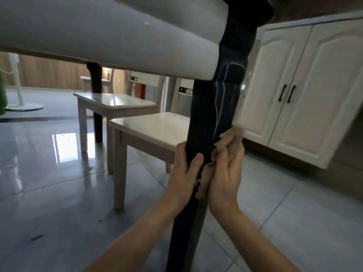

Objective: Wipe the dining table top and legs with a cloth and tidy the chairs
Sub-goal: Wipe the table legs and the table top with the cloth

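- Here, the view is low and looks under the white worktop [117,36] of the dining table, whose edge crosses the top of the picture.
- A dark table leg [204,118] runs from the worktop down to the glossy tiled floor [59,193], in the middle of the view.
- The left hand [182,173] grips this leg from its left side; the thumb lies across the front face and the fingers go round behind.
- The right hand [225,179] is on the right side of the leg, with fingers nearly straight, and presses a beige cloth [229,138] against it.
- The cloth is between the right palm and the leg; its crumpled end shows above the fingertips and another part shows between the two hands.
- Behind the leg stand two pale chairs, the near chair [153,128] and the far chair [112,101], with their seats partly under the table.
- Another dark leg [97,79] is seen further back at the left.
- A white cabinet [294,85] with two black handles stands at the right.
- A white fan stand [19,103] is at the far left.
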